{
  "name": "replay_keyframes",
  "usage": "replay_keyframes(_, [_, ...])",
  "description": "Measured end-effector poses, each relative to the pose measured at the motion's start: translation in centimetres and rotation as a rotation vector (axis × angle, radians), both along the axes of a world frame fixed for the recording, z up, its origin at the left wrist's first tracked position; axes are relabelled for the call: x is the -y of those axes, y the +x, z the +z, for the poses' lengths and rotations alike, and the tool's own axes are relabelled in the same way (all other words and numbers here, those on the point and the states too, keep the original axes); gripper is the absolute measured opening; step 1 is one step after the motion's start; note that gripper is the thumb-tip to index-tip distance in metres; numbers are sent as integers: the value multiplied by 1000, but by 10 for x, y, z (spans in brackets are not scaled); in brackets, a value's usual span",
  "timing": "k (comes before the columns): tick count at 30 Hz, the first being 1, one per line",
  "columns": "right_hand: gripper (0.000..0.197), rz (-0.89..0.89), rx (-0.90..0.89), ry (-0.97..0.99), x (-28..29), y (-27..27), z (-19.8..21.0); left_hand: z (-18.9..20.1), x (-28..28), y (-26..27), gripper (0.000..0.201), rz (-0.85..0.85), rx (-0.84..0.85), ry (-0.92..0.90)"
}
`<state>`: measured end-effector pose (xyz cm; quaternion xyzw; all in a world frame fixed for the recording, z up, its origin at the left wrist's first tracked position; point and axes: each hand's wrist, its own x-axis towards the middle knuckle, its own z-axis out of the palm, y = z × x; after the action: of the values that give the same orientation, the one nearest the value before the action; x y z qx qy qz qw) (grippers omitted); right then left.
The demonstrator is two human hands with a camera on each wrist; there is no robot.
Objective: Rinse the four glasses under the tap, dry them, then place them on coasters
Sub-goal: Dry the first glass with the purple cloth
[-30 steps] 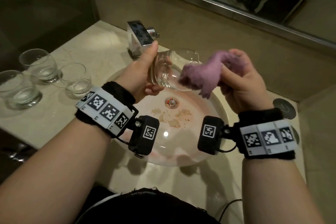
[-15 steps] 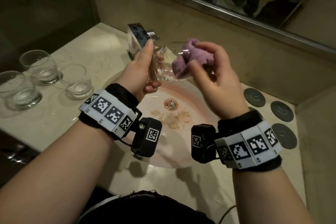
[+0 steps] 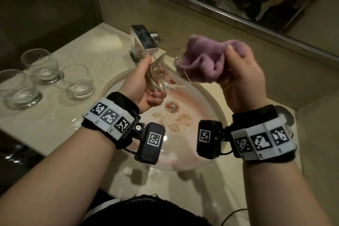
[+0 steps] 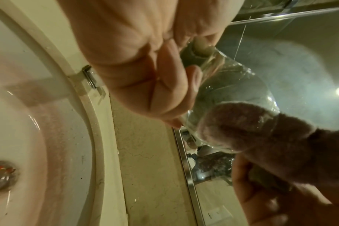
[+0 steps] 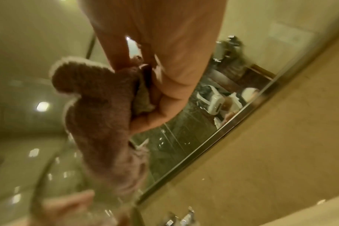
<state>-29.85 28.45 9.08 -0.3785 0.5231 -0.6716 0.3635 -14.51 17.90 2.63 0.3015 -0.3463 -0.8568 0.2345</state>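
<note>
While your left hand [image 3: 145,86] grips the tilted glass [image 3: 165,73] and your right hand [image 3: 240,79] pinches the purple cloth [image 3: 200,60] at its rim, you're drying; next, work the cloth deeper inside.

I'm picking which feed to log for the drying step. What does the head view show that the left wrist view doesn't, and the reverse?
Only the head view shows three glasses standing on the counter, the tap and both wristbands. Only the left wrist view shows the purple cloth pushed inside the glass's mouth, seen through its wall. Both show the left hand gripping the held glass, the right hand holding the cloth, and the basin drain.
</note>
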Motion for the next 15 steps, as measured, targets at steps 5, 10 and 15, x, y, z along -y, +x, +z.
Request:
replay_keyframes(5, [12,142,-552,52,-5,3,-2,6,2,1,59,-23,-18,-14])
replay_keyframes(10, [46,491,-916,265,-5,-7,15,10,4,2,57,-55,-16,-52])
replay_keyframes(15, [50,698,-1212,330,6,-13,24,18,1,2,55,-153,108,-206])
